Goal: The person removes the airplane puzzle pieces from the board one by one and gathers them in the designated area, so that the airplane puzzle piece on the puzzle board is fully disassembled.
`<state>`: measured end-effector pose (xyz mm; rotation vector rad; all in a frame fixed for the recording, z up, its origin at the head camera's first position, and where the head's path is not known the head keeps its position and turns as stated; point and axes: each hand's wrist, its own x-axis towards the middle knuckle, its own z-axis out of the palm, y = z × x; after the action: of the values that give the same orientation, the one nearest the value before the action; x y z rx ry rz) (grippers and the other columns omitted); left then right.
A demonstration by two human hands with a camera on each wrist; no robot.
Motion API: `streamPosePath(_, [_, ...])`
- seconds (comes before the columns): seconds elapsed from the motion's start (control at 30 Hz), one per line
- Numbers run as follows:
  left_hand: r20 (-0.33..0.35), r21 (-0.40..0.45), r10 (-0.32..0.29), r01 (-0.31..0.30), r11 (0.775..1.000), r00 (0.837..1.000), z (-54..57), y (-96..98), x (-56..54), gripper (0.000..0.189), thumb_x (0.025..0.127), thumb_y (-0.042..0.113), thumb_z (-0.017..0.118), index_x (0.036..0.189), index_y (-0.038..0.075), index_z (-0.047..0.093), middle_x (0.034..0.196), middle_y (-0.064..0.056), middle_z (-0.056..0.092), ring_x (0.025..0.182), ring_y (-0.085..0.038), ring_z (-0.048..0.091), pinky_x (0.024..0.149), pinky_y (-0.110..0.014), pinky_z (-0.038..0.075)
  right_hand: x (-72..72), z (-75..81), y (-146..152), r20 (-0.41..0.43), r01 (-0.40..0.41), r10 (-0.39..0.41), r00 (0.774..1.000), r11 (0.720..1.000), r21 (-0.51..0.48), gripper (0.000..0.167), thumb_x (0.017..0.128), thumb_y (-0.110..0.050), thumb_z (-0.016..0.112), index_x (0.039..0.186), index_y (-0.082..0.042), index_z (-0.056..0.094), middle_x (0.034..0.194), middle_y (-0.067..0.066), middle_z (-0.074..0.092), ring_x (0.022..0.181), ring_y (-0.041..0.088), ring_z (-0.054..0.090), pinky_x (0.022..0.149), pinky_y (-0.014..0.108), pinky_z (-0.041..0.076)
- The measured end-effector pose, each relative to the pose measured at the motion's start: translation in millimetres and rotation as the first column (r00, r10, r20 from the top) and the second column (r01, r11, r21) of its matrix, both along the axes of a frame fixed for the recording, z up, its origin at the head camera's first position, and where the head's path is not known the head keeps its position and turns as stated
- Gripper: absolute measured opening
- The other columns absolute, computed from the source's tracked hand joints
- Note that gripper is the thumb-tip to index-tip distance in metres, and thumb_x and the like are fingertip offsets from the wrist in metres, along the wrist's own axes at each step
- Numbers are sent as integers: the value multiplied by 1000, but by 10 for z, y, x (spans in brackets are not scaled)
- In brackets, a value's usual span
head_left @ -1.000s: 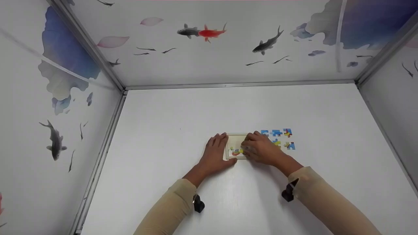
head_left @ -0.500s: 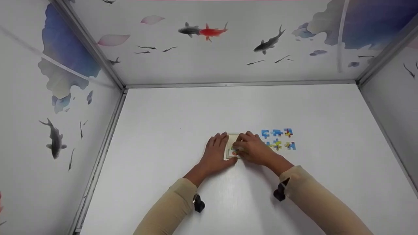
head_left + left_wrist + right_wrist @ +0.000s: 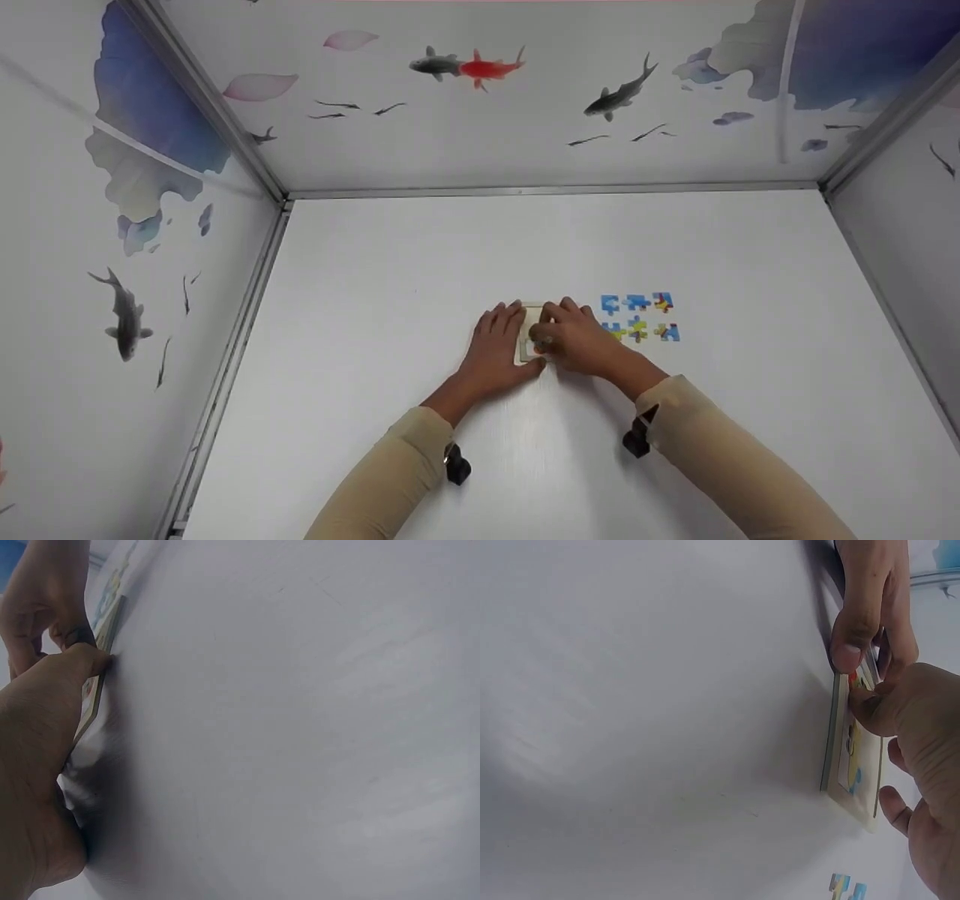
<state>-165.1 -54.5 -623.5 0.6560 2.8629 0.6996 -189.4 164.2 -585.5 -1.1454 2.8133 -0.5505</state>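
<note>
Puzzle tray point(image 3: 531, 319): laid flat on the white table point(image 3: 420, 247), between the left hand point(image 3: 491, 349) and the right hand point(image 3: 574, 337), and partly covered by the latter.
Fitted pieces point(image 3: 853, 754): seated along the tray's near side; their count is hidden by the fingers.
Change: over the last second the right hand has been shifted leftward, from the tray's right part towards its left; the seating of the pieces there is judged to be under adjustment.
Right-hand state: fingers are curled and brought to the fitted pieces; whether one is pinched cannot be told.
Left-hand state: fingers are extended along the left edge, the thumb set at the near edge; nothing is clasped.
Loose pieces point(image 3: 637, 328): six are arranged in two rows, right of the tray.
</note>
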Motion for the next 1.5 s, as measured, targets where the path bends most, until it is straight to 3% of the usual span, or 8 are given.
streamPosePath(0.37, [-1,10,3,-3,1000,1000,24,6,-7,93,103,60,63,172,5,33,181,-13,31,169,-40,25,139,-55,21,-52,31,-50,106,40,-44,993,998,41,22,101,-21,83,122,-16,80,117,7,64,103,25,51,84,51,47])
streamPosePath(0.7, [7,6,18,-18,1000,1000,38,24,-1,93,103,59,64,173,6,33,181,-11,31,169,-39,26,139,-54,22,-62,46,-50,109,69,-75,991,996,60,23,102,-27,83,121,-15,78,118,7,63,104,27,52,84,56,51])
streamPosePath(0.93, [10,2,20,-20,1000,1000,10,30,-7,94,102,59,63,173,6,32,181,-11,31,169,-38,26,139,-53,22,-50,61,-84,162,116,-131,978,989,95,25,103,-27,81,122,-15,70,122,8,69,108,29,57,91,61,54])
streamPosePath(1.5, [22,-11,24,-24,1000,999,-11,12,7,95,104,63,63,174,9,30,182,-9,29,170,-37,23,140,-53,20,15,85,-135,36,96,-100,994,990,103,31,96,-24,89,123,-14,77,120,6,77,114,30,65,98,63,54])
